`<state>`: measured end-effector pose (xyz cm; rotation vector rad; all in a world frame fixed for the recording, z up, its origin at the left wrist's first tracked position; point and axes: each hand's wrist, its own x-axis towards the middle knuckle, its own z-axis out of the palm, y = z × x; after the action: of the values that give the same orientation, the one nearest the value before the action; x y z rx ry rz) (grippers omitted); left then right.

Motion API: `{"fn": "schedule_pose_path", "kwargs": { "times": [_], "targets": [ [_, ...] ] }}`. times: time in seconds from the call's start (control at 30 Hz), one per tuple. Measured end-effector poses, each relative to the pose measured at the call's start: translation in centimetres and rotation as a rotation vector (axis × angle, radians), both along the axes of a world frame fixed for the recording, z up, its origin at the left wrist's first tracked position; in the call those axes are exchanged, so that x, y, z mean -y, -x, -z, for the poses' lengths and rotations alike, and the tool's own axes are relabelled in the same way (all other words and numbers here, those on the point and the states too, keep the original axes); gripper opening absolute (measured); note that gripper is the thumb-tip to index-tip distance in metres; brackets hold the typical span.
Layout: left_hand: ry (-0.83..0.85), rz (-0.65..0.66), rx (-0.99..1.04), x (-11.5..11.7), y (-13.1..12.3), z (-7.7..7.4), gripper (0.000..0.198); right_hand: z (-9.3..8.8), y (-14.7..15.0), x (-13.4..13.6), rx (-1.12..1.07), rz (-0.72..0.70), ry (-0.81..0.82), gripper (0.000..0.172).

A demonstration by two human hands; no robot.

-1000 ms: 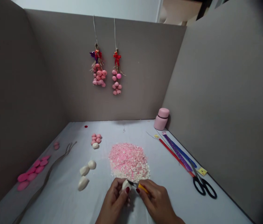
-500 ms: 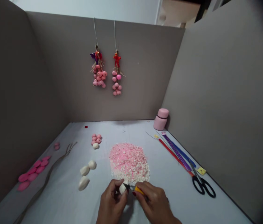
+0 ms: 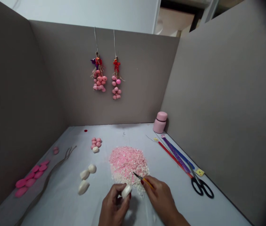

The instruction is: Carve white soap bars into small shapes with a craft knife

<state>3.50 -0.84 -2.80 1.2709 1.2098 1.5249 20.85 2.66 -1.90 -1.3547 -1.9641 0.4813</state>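
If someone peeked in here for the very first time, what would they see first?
Most likely the big heap of pink and white shavings in the middle of the table, just beyond the hands. Right in front of it, the left hand pinches a white lump while the right hand holds a small knife with its tip over the heap. Up on the back wall hang two bunches of pink balls.

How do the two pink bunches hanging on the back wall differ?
The left bunch has a purple-and-red bow; the right bunch has an all-red bow. The left bunch is dense and short; the right bunch is thinner and reaches lower. Both hang on pale strings.
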Motion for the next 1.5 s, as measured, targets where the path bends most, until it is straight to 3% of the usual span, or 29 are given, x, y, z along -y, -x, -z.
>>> {"fn": "schedule_pose_path", "kwargs": {
  "times": [0.3,0.47,0.6,0.8,0.93,1.07,1.5],
  "targets": [
    [0.12,0.084,0.048,-0.3,-0.3,2.0,0.033,-0.1,1.8,0.5,-0.229,-0.052,0.207,0.035],
    [0.234,0.244,0.298,0.1,-0.6,0.9,0.039,-0.4,1.9,0.7,-0.262,-0.091,0.237,0.031],
    [0.338,0.272,0.518,-0.4,-0.6,0.1,0.036,-0.9,1.8,0.8,-0.279,-0.127,0.224,0.027],
    [0.31,0.446,0.491,-0.7,-0.7,-0.1,0.038,-1.0,1.5,0.8,-0.282,-0.178,0.159,0.027],
    [0.316,0.33,0.486,-0.7,-0.4,0.0,0.04,-0.9,0.6,0.6,-0.205,-0.135,0.038,0.03],
    [0.282,0.224,0.429,-0.9,-0.1,0.3,0.039,-1.1,0.1,0.7,-0.011,-0.192,-0.053,0.029],
    [0.251,0.236,0.378,-0.7,0.4,-1.1,0.035,-1.3,0.4,1.1,0.134,-0.174,-0.198,0.041]
  ]
}}
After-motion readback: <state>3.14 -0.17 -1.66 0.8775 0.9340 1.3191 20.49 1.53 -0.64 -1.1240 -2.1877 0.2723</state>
